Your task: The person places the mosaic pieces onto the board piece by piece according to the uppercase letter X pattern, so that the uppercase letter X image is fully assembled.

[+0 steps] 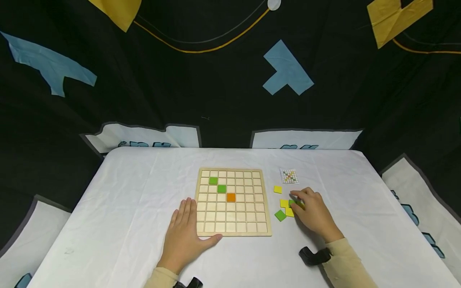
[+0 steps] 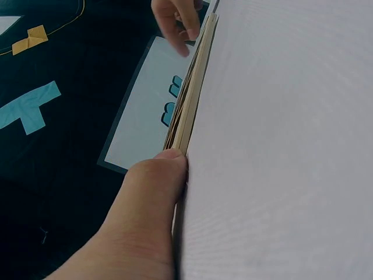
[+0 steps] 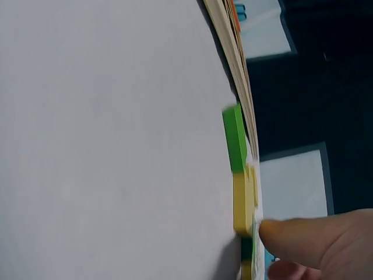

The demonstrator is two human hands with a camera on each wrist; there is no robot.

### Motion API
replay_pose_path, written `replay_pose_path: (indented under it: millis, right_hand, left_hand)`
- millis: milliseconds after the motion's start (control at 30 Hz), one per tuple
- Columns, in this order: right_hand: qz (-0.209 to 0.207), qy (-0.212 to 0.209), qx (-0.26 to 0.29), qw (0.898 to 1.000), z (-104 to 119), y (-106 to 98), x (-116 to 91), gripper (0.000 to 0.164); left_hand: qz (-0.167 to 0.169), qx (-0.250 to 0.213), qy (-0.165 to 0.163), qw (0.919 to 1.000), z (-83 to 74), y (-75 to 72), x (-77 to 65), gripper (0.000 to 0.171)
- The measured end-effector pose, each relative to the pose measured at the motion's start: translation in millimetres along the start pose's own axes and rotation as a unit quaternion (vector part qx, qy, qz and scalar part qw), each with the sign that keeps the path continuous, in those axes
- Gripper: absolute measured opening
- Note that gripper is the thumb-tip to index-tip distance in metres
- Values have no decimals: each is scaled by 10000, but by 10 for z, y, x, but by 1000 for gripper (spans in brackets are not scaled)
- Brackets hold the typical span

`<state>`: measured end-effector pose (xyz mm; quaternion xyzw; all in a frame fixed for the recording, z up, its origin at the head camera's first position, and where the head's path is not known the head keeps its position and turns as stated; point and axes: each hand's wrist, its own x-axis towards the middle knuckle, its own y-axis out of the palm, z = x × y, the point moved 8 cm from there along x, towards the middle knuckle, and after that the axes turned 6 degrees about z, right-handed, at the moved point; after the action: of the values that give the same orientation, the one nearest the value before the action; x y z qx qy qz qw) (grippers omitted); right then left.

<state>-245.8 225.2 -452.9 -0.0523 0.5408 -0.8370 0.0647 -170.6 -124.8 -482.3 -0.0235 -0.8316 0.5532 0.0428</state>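
Observation:
A square wooden grid board (image 1: 230, 236) lies on the white table. Two green tiles (image 1: 213, 181) and one orange tile (image 1: 231, 197) sit in its cells in a diagonal row. Along the board's left edge rests my left hand (image 1: 185, 236), fingers straight, thumb (image 2: 157, 175) at the near edge. My right hand (image 1: 315, 212) is over a small group of loose tiles to the right of the board, thumb and index finger apart beside a green tile (image 1: 291, 203). Yellow tiles (image 1: 289, 212) and another green tile (image 1: 280, 215) lie close by; some are partly hidden by the fingers.
A small pattern card (image 1: 289, 176) with coloured squares lies beyond the loose tiles. One yellow tile (image 1: 277, 189) lies apart, near the card. Black cloth (image 1: 227, 100) with blue and yellow patches hangs behind the table (image 1: 144, 192).

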Motion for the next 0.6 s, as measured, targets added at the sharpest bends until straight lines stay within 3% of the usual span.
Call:
replay_pose_path:
  millis: [300, 600]
  right_hand:
    - [174, 27, 128, 9998, -106, 13, -3, 21]
    - [148, -4, 523, 9985, 58, -37, 73, 13]
  left_hand:
    - [-81, 80, 52, 9999, -8, -7, -4, 129]
    - [-179, 73, 85, 9998, -19, -29, -22, 129]
